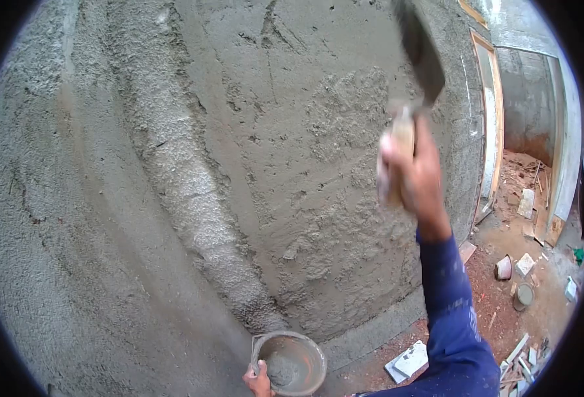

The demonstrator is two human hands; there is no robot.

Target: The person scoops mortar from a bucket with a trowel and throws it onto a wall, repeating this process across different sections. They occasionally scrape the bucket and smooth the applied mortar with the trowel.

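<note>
My right hand (pixel 411 165) is wrapped round the handle of a trowel (pixel 421 56), raised in front of the wall and slightly blurred. The trowel's blade points up. At the bottom, my left hand (pixel 259 380) grips the rim of a round bucket (pixel 315 351), with some grey mortar (pixel 282 369) inside. The wall (pixel 292 152) carries wet grey plaster, rough in patches near the trowel. A paler, bare vertical strip (pixel 203 218) runs down between the plastered parts.
At the right stands a wooden door frame (pixel 492 126) beside an opening. On the reddish ground lie white blocks (pixel 411 359), a small pinkish bucket (pixel 503 268), a grey container (pixel 523 297) and scattered scraps (pixel 520 360). The wall's foot runs behind the held bucket.
</note>
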